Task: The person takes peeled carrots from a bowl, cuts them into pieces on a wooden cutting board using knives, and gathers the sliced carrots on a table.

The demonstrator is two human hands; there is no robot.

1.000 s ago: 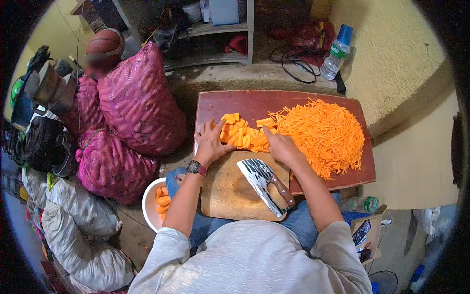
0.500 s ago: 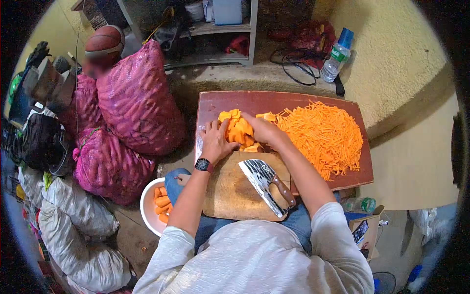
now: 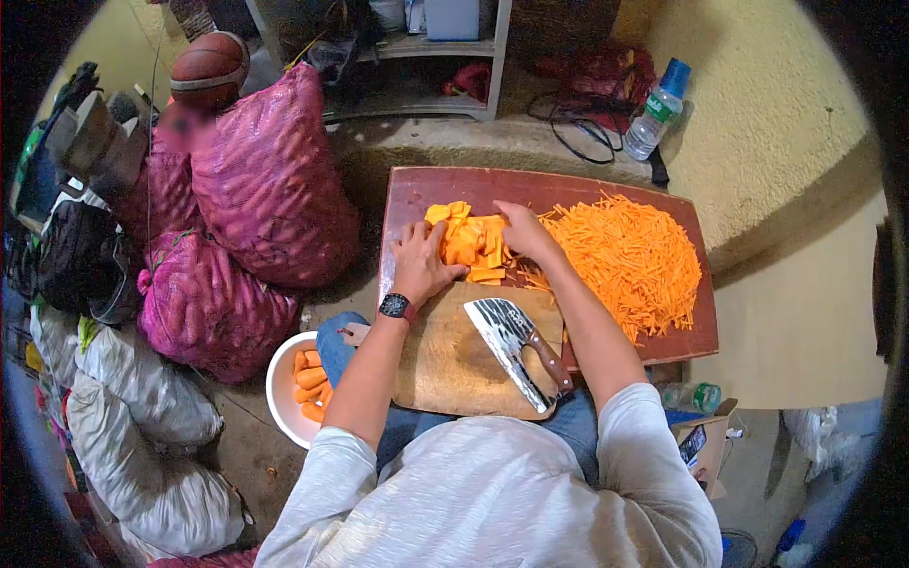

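A pile of flat carrot slices (image 3: 466, 239) lies on the red-brown board (image 3: 684, 346). My left hand (image 3: 422, 262) rests against its left side, fingers spread. At its right edge is my right hand (image 3: 526, 233), index finger stretched out and the other fingers partly hidden. To the right spreads a big heap of carrot shreds (image 3: 630, 265). Nearer my body, a wooden cutting board (image 3: 437, 364) lies across my lap. A cleaver (image 3: 507, 343) with a brown handle lies slantwise on it, touched by neither hand.
A white bowl (image 3: 280, 393) of whole carrots (image 3: 311, 383) stands by my left leg. Pink mesh sacks (image 3: 275, 180) and white sacks (image 3: 142, 454) fill the left side. A plastic bottle (image 3: 653, 118) stands on the ledge by the wall; another bottle (image 3: 696, 396) lies at lower right.
The carrot slices have gone from a bunched heap between my hands to a lower, flatter pile. My right hand has shifted slightly right, its index finger now extended. The view has tilted slightly.
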